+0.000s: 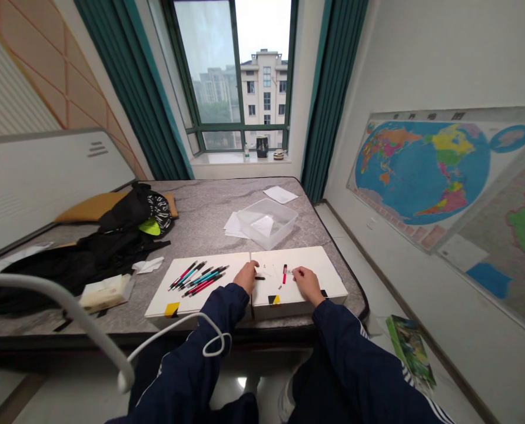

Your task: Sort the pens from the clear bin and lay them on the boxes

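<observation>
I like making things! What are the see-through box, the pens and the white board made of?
The see-through box looks like clear plastic: light passes through its cloudy, shiny walls. The pens seem to be glossy coloured plastic, with silvery bits that may be metal. The white board looks like matte card or foam board; I can't tell which.

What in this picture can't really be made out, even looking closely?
In the head view:
Tiny pale bits beside the right hand: too small to identify, partly behind its fingers.
Small black piece near the left hand: too small, shape unclear.
Any markings on the slim teal and red pens: too small.
White paper inside the clear plastic box: blurred by the box's walls.
</observation>
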A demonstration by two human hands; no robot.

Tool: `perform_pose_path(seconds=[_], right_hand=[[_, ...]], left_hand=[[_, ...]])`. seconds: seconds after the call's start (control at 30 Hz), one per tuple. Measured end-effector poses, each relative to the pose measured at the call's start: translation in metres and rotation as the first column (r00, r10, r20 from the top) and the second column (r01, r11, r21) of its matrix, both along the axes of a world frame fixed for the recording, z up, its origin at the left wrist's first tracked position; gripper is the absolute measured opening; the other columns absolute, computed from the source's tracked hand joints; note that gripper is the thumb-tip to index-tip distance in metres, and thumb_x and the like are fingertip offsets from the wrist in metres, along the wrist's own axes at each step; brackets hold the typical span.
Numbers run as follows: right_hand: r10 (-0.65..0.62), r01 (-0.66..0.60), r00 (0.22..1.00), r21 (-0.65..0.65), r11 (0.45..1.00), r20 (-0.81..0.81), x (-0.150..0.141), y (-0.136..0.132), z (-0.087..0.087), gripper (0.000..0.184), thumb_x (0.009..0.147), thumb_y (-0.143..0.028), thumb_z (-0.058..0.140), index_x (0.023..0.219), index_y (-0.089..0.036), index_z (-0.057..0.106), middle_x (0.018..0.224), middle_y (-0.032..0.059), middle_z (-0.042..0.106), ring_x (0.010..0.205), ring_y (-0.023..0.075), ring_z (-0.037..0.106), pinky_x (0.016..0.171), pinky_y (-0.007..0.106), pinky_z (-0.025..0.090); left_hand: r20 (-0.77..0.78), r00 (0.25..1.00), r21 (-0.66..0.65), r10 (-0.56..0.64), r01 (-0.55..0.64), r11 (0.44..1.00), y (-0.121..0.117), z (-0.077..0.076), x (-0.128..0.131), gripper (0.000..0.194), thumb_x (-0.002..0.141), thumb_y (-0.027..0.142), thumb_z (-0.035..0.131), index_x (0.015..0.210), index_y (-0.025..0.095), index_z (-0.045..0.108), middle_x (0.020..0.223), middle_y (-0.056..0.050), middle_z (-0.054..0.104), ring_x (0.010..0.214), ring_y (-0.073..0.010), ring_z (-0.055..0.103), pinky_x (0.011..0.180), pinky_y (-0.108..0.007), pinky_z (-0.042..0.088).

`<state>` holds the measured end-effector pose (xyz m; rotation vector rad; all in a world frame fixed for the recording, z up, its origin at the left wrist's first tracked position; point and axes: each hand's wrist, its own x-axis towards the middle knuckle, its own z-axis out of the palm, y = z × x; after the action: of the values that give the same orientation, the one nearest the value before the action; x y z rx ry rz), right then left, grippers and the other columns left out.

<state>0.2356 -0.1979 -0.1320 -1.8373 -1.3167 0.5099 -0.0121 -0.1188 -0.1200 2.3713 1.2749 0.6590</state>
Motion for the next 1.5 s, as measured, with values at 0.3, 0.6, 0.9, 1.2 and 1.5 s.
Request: perform_pose_path(seconds=[0.3,0.6,0.9,1.2,1.5], right_hand=[[-0.003,0.003,1.000,0.011,1.000,0.014,-0.001,-0.001,0.000,0.027,0.086,-0.036,0.049,0.078,-0.020,0.070,0.072,0.0032,0.072,0.072,0.0186,0.064,0.066,0.026,0.039],[-0.004,0.004,1.000,-0.006,1.000,0.010,0.000,-0.001,0.000,0.028,0.085,-0.037,0.049,0.080,-0.020,0.071,0.073,0.0043,0.072,0.073,0.0197,0.065,0.068,0.027,0.041],[0.001,0.000,1.000,-0.013,1.000,0.027,0.000,-0.002,0.003,0.030,0.085,-0.039,0.048,0.078,-0.020,0.070,0.072,0.0048,0.072,0.072,0.0205,0.065,0.067,0.028,0.041],[0.013,-0.013,1.000,0.005,1.000,-0.020,0.005,0.002,-0.002,0.032,0.082,-0.042,0.047,0.075,-0.018,0.068,0.070,0.0058,0.071,0.068,0.0204,0.064,0.065,0.028,0.043],[0.058,-0.054,0.976,0.024,0.998,-0.208,0.010,0.007,-0.009,0.033,0.079,-0.045,0.051,0.074,-0.017,0.067,0.063,0.0054,0.068,0.052,0.0160,0.057,0.055,0.027,0.044]], left_hand=[[-0.096,0.981,-0.039,0.167,-0.171,0.984,0.027,-0.021,-0.038,0.025,0.086,0.007,0.049,0.108,0.020,0.053,0.089,-0.004,0.062,0.084,-0.0168,0.059,0.078,-0.028,0.043],[0.014,0.994,-0.043,0.112,-0.111,0.993,0.019,-0.022,-0.047,0.026,0.083,0.011,0.054,0.107,0.020,0.057,0.093,-0.003,0.065,0.079,-0.0153,0.060,0.081,-0.028,0.046],[0.194,0.972,0.014,0.134,-0.139,0.990,0.006,-0.033,-0.052,0.023,0.079,0.014,0.055,0.100,0.017,0.062,0.093,-0.005,0.066,0.072,-0.0150,0.058,0.078,-0.031,0.049],[0.236,0.961,0.032,0.145,-0.156,0.987,0.007,-0.039,-0.050,0.029,0.075,0.008,0.051,0.101,0.016,0.062,0.089,-0.004,0.066,0.070,-0.0151,0.058,0.080,-0.031,0.049],[0.128,0.986,0.139,0.107,-0.125,0.982,0.007,-0.038,-0.050,0.035,0.076,0.010,0.052,0.106,0.017,0.068,0.103,-0.009,0.066,0.101,-0.0232,0.059,0.098,-0.039,0.044]])
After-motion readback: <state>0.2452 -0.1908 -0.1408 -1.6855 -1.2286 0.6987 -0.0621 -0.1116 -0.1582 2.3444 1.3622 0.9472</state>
